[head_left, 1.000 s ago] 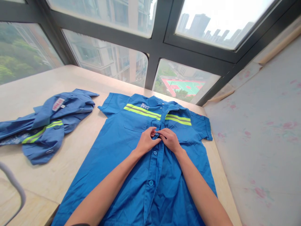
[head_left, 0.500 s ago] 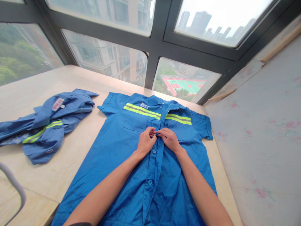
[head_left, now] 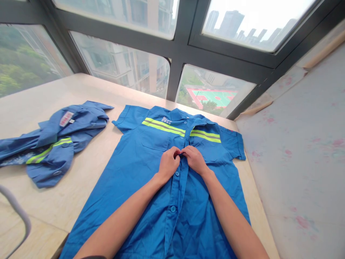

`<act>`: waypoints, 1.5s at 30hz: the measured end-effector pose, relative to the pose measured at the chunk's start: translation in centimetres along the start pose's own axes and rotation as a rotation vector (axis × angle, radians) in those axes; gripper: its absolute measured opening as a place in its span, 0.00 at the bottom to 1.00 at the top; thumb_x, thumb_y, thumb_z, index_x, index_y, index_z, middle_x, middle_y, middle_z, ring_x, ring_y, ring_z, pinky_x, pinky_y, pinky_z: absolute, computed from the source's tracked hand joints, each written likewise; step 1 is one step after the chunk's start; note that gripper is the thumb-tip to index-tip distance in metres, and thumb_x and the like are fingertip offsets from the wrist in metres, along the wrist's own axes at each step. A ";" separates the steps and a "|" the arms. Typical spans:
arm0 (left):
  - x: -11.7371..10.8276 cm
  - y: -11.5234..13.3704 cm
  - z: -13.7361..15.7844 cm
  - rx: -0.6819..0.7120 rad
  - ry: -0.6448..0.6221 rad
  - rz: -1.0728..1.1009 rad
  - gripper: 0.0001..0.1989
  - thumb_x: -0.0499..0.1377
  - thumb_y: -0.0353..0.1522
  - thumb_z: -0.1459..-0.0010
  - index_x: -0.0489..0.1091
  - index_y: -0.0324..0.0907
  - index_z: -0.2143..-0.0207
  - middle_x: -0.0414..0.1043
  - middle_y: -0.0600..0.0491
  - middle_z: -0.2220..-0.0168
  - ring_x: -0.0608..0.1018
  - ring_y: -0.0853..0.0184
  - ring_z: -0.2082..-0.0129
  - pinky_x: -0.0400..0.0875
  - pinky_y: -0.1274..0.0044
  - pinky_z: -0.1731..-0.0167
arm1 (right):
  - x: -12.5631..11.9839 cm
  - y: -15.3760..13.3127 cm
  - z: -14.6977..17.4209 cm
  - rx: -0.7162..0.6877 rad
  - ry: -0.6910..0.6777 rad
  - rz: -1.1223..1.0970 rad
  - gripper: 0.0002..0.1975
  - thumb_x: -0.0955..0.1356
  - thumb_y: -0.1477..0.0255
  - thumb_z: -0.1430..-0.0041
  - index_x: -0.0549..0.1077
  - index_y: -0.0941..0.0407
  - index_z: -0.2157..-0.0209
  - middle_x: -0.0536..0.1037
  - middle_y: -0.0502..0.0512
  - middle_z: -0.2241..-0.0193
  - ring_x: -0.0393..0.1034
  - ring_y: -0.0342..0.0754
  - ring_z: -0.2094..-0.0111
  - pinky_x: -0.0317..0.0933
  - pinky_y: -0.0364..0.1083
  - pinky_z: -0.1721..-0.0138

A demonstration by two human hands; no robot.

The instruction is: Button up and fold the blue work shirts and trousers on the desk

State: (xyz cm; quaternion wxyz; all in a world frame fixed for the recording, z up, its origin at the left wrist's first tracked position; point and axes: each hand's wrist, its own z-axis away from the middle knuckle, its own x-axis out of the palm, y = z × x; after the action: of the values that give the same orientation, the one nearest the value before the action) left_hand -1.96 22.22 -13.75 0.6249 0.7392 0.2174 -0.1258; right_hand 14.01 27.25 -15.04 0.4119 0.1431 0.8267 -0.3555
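Left hand (head_left: 169,163) | right hand (head_left: 195,160) | angled inward, close together | fingers (head_left: 188,150) pinching blue shirt (head_left: 129,165)

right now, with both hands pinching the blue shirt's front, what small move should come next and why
Probably ease the fabric in the right hand slightly toward the left hand: they pinch close together on the front of the blue shirt, which gapes above them, and an uncovered button shows just below.

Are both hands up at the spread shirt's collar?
No, the left hand and right hand meet at the placket of the shirt, below its chest stripes and collar.
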 end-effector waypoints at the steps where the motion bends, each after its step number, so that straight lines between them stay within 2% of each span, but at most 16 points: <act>1: 0.0 0.0 0.1 0.009 0.001 -0.023 0.12 0.54 0.21 0.47 0.71 0.44 0.65 0.77 0.54 0.66 0.78 0.66 0.64 0.71 0.76 0.60 | 0.0 0.0 0.0 0.001 -0.002 0.002 0.13 0.61 0.79 0.35 0.77 0.54 0.61 0.76 0.56 0.66 0.69 0.50 0.62 0.63 0.48 0.57; 6: -0.1 -0.2 0.2 0.056 0.043 -0.215 0.09 0.57 0.23 0.45 0.72 0.44 0.64 0.78 0.52 0.64 0.76 0.62 0.59 0.71 0.72 0.57 | 0.0 0.0 0.0 -0.001 0.002 0.011 0.12 0.61 0.78 0.35 0.76 0.54 0.62 0.75 0.56 0.66 0.69 0.50 0.62 0.62 0.48 0.59; 11: -0.4 -0.3 0.1 0.105 0.001 -0.298 0.09 0.57 0.24 0.45 0.73 0.44 0.63 0.78 0.52 0.64 0.76 0.62 0.59 0.71 0.72 0.56 | 0.1 -0.1 -0.1 0.014 0.000 0.023 0.12 0.61 0.78 0.34 0.75 0.54 0.61 0.75 0.56 0.66 0.68 0.50 0.62 0.62 0.48 0.58; 15: -0.5 0.0 0.2 0.165 -0.015 -0.417 0.08 0.61 0.31 0.44 0.75 0.42 0.60 0.78 0.49 0.61 0.74 0.59 0.58 0.69 0.69 0.55 | 0.1 -0.1 -0.1 0.033 0.000 0.031 0.12 0.60 0.78 0.35 0.75 0.54 0.62 0.75 0.56 0.65 0.69 0.51 0.61 0.62 0.48 0.58; 20: -0.6 0.0 0.2 0.161 -0.026 -0.550 0.07 0.59 0.33 0.40 0.77 0.43 0.62 0.77 0.48 0.62 0.73 0.59 0.59 0.66 0.68 0.58 | 0.1 -0.1 -0.2 0.034 -0.001 0.034 0.11 0.60 0.78 0.35 0.74 0.55 0.61 0.75 0.57 0.65 0.69 0.51 0.61 0.63 0.49 0.57; 31: -0.9 -0.1 0.0 0.254 -0.108 -0.722 0.10 0.55 0.32 0.36 0.78 0.43 0.63 0.76 0.47 0.64 0.72 0.60 0.61 0.60 0.69 0.64 | 0.2 0.2 -0.1 -0.010 0.009 0.011 0.12 0.61 0.75 0.33 0.76 0.53 0.60 0.77 0.57 0.64 0.70 0.51 0.61 0.63 0.50 0.57; 37: -1.1 -0.1 -0.3 0.238 -0.122 -0.682 0.11 0.54 0.32 0.35 0.77 0.42 0.63 0.77 0.47 0.62 0.73 0.59 0.59 0.61 0.68 0.63 | 0.2 0.3 -0.1 -0.020 0.022 -0.029 0.11 0.61 0.76 0.33 0.74 0.53 0.59 0.77 0.56 0.63 0.70 0.51 0.59 0.64 0.50 0.56; 42: -1.2 -0.6 -0.8 0.146 -0.075 -0.503 0.09 0.58 0.32 0.39 0.79 0.44 0.64 0.79 0.51 0.62 0.74 0.61 0.59 0.63 0.70 0.60 | 0.0 0.0 0.0 -0.029 0.131 -0.099 0.05 0.64 0.73 0.34 0.73 0.52 0.61 0.73 0.56 0.61 0.70 0.50 0.57 0.67 0.49 0.55; 45: -1.3 -0.8 -1.2 0.091 -0.075 -0.390 0.09 0.58 0.31 0.41 0.79 0.45 0.64 0.80 0.53 0.64 0.75 0.63 0.61 0.65 0.71 0.58 | 0.0 -0.1 0.2 -0.028 0.187 -0.083 0.05 0.65 0.72 0.34 0.73 0.52 0.63 0.71 0.57 0.57 0.71 0.48 0.61 0.68 0.48 0.58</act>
State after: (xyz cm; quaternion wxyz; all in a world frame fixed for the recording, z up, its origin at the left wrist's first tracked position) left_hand -3.59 23.24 -13.63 0.5624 0.7052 0.3272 -0.2816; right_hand 14.06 27.08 -15.07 0.3197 0.1354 0.8716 -0.3460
